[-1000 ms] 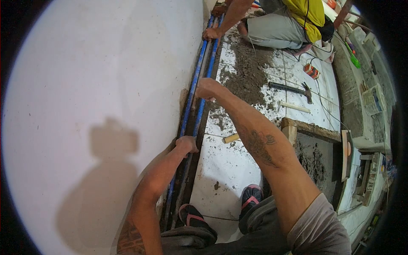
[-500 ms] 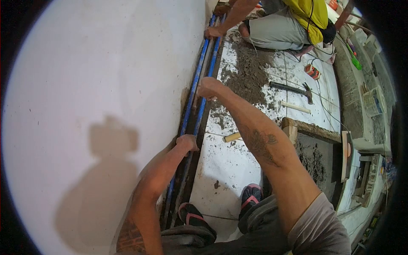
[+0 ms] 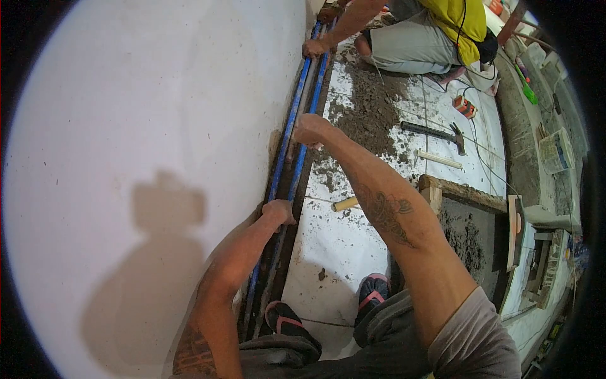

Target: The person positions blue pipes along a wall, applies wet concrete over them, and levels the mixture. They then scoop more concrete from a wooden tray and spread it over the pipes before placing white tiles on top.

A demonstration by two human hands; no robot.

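Observation:
Two long blue pipes run side by side in a dirty groove at the foot of the white wall, with a thinner brownish strip between them. My left hand is closed round the pipes lower down, its fingertips partly hidden. Farther up, my right hand is closed in a fist over the right-hand blue pipe. Beyond it, a co-worker's hand also grips the pipes near their far end.
A kneeling co-worker is at the far end, beside loose wet mortar on white tiles. On the right lie a hammer, an orange-black tool and a wood-edged mortar trough. A short yellowish tube rests near my right forearm.
Almost nothing differs. The co-worker's gripping hand has shifted very slightly along the pipes; both my hands stay where they were.

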